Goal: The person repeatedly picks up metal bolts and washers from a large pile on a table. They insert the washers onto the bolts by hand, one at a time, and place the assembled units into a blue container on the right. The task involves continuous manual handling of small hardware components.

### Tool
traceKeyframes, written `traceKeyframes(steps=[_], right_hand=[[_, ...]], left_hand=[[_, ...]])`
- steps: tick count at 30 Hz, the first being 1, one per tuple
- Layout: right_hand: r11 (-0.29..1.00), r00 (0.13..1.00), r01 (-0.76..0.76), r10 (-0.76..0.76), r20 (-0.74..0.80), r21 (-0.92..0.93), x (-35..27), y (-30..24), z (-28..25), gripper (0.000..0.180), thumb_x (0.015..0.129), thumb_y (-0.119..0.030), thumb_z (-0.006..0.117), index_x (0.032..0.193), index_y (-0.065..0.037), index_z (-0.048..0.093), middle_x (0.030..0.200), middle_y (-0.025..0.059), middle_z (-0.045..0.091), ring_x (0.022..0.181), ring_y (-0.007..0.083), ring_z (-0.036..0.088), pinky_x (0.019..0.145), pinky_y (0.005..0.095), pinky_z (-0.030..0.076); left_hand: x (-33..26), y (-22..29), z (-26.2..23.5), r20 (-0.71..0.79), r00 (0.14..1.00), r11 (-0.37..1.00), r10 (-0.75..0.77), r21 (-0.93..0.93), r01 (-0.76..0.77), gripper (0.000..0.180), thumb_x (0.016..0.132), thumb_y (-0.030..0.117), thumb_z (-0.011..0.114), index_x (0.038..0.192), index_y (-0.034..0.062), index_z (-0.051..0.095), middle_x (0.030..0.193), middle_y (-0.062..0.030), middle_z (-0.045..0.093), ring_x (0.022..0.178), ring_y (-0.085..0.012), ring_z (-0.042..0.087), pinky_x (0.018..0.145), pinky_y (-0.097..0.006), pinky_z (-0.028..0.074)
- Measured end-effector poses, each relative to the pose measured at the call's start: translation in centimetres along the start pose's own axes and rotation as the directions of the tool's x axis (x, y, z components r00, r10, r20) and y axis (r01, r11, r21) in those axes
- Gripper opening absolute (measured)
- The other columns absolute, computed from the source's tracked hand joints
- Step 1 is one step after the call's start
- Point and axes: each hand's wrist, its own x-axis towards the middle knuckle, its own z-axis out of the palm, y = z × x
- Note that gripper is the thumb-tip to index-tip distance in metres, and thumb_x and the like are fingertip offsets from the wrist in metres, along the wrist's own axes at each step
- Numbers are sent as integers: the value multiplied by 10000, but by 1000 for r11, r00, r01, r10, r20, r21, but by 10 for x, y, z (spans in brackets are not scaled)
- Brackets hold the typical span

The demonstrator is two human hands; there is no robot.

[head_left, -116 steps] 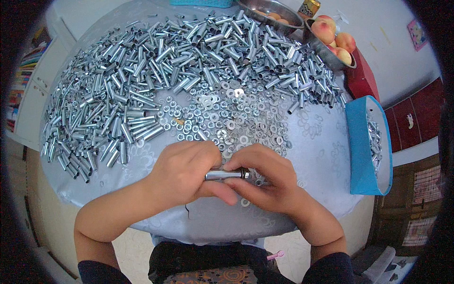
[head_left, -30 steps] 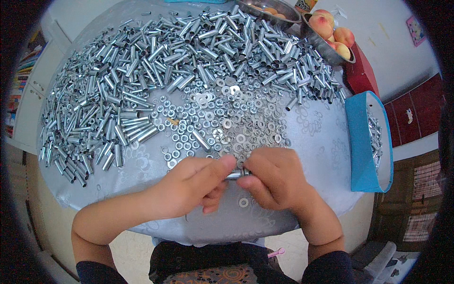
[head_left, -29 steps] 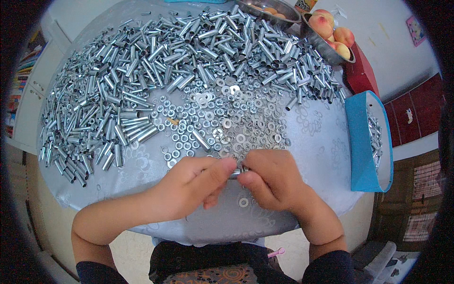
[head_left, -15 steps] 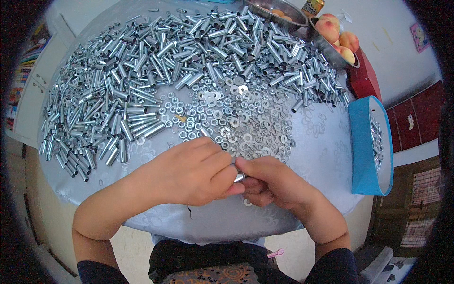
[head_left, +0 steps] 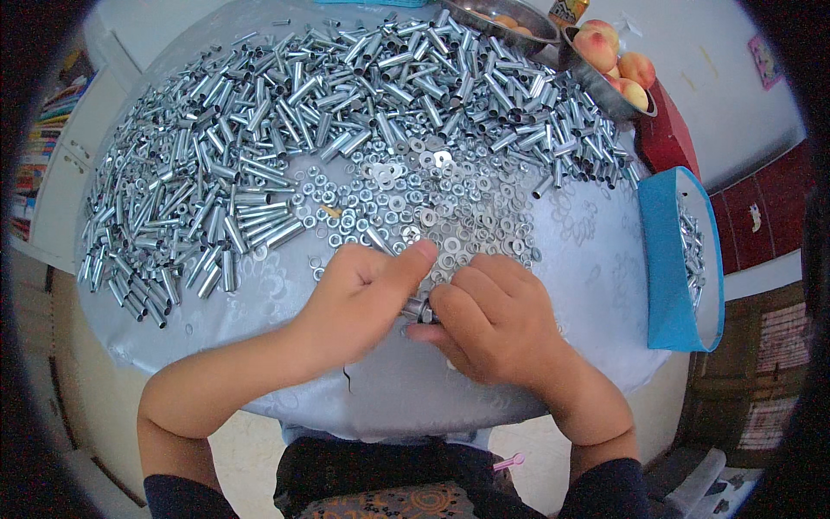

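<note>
Metal sleeve (head_left: 414,307), short and bright, is held between the two hands just above the near part of the table, in front of the loose hardware. Its left part is wrapped by the left hand (head_left: 356,307), with the thumb laid along the upper side; its right end, where a nut-like collar (head_left: 427,313) is seated, is enclosed by the curled fingers of the right hand (head_left: 488,320). Both hands are thus narrowed on the piece, though how firmly it is pinched cannot be told. It should be found light for its size, quite stiff and hard to damage, but its polished, round wall may be slippery and prone to roll between the fingers. A hold is best taken on the plain barrel with one hand and on the faceted collar with the other, where more bite should be given. Beyond, similar smooth cylindrical tubes (head_left: 259,112) are heaped in a wide arc, and thick nuts (head_left: 347,222) and flat, thin washers (head_left: 452,245) are strewn before them. A pale, sheeny tablecloth (head_left: 588,277) with embossed flower outlines is spread beneath. At the right, small metal pieces are contained in a blue, straight-walled bin (head_left: 661,259).
</note>
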Motion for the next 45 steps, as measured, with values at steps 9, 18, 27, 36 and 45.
traceKeyframes(steps=[9, 18, 27, 36, 45], right_hand=[[661, 823, -559, 517, 235, 501, 4, -33, -6, 255, 894, -247, 467, 771, -24, 467, 643, 168, 479, 588, 343, 508, 529, 408, 390], [-435, 440, -593, 530, 725, 678, 1, -31, 5, 384, 923, -384, 414, 664, -100, 414, 549, -25, 331, 470, 91, 303, 427, 260, 249], [-749, 286, -524, 293, 912, 405, 7, -29, -3, 389, 929, -415, 360, 636, -163, 317, 539, -67, 216, 435, 68, 179, 405, 238, 135], [-313, 412, -636, 635, 654, 705, 12, -3, -25, 393, 913, -388, 430, 640, -111, 373, 529, -33, 295, 429, 82, 252, 405, 238, 208], [525, 73, 81, 845, -530, 847, -6, 55, -74, 372, 921, -391, 424, 689, -100, 411, 541, -36, 236, 439, 94, 267, 421, 277, 328]], left_hand=[[11, 2, -9, 127, 481, 333, 867, 570, -751, 328, 790, 65, 520, 472, 54, 442, 428, -62, 420, 347, -222, 410, 349, -322, 293], [27, 8, -16, 311, 101, -147, 945, 680, -719, 198, 576, 43, 610, 460, 82, 454, 507, -30, 472, 385, -171, 431, 336, -291, 315], [29, 5, -21, 444, 120, -210, 888, 624, -752, 227, 560, 93, 633, 450, 93, 434, 485, -13, 432, 379, -158, 416, 321, -285, 301], [19, 16, -18, 366, 543, 81, 756, 771, -632, 572, 506, 579, 705, 719, 79, 529, 617, -42, 503, 518, -223, 507, 480, -327, 384], [19, 5, -25, 404, 614, 131, 678, 756, -641, 437, 637, 475, 688, 708, 87, 499, 621, -54, 491, 553, -245, 496, 505, -337, 356]])
